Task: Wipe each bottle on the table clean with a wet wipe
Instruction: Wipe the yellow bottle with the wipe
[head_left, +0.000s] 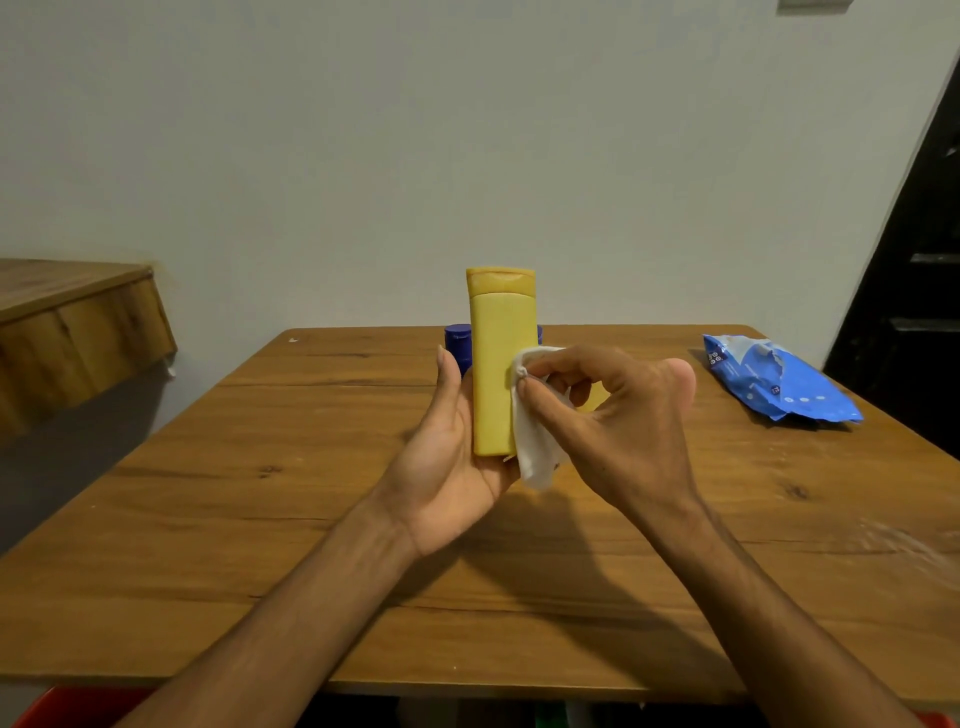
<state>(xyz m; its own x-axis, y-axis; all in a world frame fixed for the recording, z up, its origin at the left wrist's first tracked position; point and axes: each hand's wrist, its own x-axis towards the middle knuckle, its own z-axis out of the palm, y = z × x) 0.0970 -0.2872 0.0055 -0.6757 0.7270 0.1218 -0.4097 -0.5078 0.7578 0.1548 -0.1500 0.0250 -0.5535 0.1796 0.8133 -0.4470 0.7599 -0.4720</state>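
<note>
The left hand (447, 467) cradles the yellow bottle (501, 364) upright above the surface (260, 519), thumb up its left edge and fingers hidden behind it. The right hand (618, 421) pinches a white wet wipe (535, 452) between thumb and fingertips, pressed to the bottle's right side.

Recommendation: wipe in full strokes from cap to base, and turn the bottle in the left palm so that every face is covered.

A blue-capped bottle (458, 345) stands just beyond the left hand, apparently awaiting its turn. The blue wipes pack (774, 382) lies well to the right of the right hand.
</note>
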